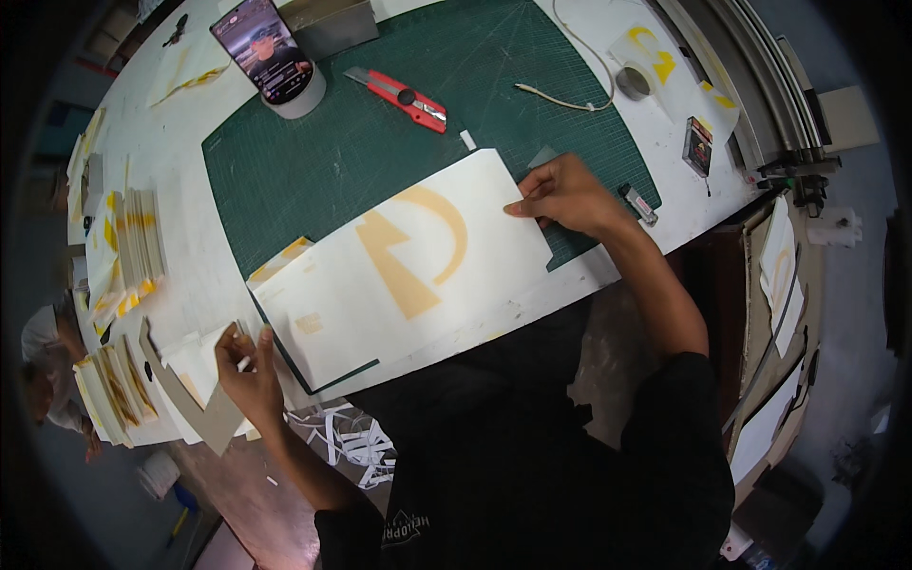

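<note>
A white sheet (480, 256) with a pale orange curved and angular design lies slantwise over the near part of a green cutting mat (313, 180). My right hand (567, 198) pinches the sheet's right edge between thumb and fingers. Past its lower left corner, my left hand (251, 378) is apart from the sheet, its fingers curled around a small white piece (244, 363). A red utility knife (404, 98) rests on the mat beyond the sheet. Near the sheet's top corner lies a small white scrap (467, 141).
A phone (263, 52) leans on a round stand at the back. Stacked sheets (142, 237) and grey board (185, 394) line the left side. To the right are a lighter (637, 204), a small dark box (698, 147), a tape roll (634, 84) and a cable (560, 103).
</note>
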The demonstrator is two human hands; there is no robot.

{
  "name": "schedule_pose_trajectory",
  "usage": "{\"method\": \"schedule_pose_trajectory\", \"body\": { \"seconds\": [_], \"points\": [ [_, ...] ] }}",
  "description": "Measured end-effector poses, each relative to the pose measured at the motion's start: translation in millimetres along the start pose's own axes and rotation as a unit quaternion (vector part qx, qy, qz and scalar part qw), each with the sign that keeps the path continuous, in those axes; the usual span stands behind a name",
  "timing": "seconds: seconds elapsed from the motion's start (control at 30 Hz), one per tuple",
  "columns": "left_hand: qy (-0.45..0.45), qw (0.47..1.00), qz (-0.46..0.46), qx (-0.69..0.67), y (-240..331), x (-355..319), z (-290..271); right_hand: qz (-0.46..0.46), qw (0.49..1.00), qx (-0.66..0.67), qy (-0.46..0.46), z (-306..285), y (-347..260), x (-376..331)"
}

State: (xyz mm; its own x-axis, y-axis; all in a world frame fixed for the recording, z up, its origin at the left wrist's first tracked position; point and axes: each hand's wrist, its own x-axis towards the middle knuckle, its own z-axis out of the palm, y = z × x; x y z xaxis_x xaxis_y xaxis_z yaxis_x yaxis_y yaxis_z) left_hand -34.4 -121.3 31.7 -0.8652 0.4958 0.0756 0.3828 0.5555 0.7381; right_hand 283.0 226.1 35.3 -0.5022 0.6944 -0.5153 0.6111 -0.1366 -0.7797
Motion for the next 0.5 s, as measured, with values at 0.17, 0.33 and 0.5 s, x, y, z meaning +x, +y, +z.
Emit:
{"method": "schedule_pose_trajectory", "body": {
  "seconds": [0.17, 0.33, 0.5],
  "points": [
    [-0.131, 0.947, 0.294, 0.014, 57, -41, 41, -0.015, 0.997, -0.076, 0.012, 0, 1, -3],
    [-0.228, 0.849, 0.471, 0.075, 68, -60, 67, -0.029, 0.998, -0.053, 0.034, 4, 0, -6],
    [-0.195, 0.819, 0.534, 0.075, 31, -68, 76, -0.073, 0.994, -0.081, 0.004, -2, 11, -2]
  ]
}}
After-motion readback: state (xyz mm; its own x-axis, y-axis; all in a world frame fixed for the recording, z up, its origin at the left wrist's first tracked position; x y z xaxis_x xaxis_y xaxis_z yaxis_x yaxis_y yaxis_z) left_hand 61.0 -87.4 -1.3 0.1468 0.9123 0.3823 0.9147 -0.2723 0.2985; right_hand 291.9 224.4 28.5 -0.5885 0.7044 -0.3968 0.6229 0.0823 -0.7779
